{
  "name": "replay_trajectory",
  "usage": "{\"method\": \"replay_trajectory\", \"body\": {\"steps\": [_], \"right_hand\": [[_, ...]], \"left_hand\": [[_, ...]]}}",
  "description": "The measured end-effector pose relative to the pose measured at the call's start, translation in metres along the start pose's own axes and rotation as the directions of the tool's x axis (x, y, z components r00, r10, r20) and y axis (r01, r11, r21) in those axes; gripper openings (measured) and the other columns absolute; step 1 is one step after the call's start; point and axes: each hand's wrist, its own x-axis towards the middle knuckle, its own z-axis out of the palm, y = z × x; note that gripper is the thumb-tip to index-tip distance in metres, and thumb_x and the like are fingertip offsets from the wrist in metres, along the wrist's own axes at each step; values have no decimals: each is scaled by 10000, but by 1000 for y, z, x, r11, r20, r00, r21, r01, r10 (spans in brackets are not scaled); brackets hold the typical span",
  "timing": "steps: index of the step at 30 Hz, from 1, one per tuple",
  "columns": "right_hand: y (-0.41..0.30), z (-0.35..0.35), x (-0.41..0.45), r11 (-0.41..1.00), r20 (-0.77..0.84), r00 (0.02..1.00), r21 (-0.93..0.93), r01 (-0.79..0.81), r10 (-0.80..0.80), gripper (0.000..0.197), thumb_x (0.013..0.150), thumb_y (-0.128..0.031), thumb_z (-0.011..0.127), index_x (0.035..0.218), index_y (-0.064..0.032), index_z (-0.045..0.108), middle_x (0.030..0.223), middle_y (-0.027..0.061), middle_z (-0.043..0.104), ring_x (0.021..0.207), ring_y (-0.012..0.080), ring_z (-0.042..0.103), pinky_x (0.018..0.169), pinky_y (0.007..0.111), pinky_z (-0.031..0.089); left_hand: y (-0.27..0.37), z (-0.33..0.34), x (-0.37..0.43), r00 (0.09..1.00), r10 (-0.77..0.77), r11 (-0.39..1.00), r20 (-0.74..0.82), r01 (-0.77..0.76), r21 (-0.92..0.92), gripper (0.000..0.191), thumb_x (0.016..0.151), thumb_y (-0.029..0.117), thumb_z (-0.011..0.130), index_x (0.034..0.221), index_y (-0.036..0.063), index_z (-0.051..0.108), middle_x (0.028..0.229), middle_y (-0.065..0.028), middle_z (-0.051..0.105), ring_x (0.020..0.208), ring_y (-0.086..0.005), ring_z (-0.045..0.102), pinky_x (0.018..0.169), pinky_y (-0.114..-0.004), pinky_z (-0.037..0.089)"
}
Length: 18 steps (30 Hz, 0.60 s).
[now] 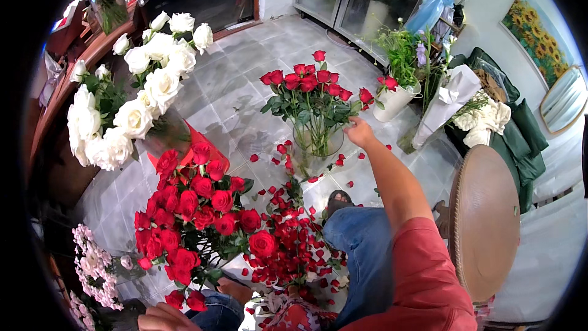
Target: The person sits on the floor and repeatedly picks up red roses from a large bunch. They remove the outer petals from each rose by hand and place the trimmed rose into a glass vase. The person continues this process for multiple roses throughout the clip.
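Observation:
My right hand (360, 132) reaches forward to the right side of a clear glass vase (317, 154) on the floor. Its fingers touch or nearly touch the leaves and stems of the red roses (308, 82) standing in that vase; whether they pinch a stem is unclear. Two red rose heads (366, 96) lean out to the right above the hand. My left hand (166, 318) is at the bottom edge with fingers curled, partly cut off, below a large bunch of red roses (197, 214). What it holds cannot be seen.
Red petals (294, 243) litter the tiled floor (239, 124) by my sandalled foot (339, 198). White roses (151, 87) stand at left beside pale pink flowers (94, 269). To the right are a white bucket (397, 103), wrapped flowers (445, 103), a round table (484, 223) and a green sofa (523, 147).

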Motion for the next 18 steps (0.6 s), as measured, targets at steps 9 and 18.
{"method": "replay_trajectory", "body": {"steps": [9,18], "right_hand": [[-32,26,43,975,-106,973,113,-191,203,802,780,-318,699,1507,-101,438,1516,275,370,1353,461,432,1147,441,364],[-30,28,59,953,-514,840,302,-14,175,346,778,-263,751,1031,-27,731,851,170,713,829,336,691,817,402,538]], "left_hand": [[-35,6,3,993,-114,982,-2,113,148,363,1070,272,426,937,-40,556,884,-183,590,731,-273,562,660,-426,478],[-39,9,2,987,-162,972,15,157,172,347,1054,253,490,902,-52,554,857,-206,605,712,-267,550,657,-396,489]]}}
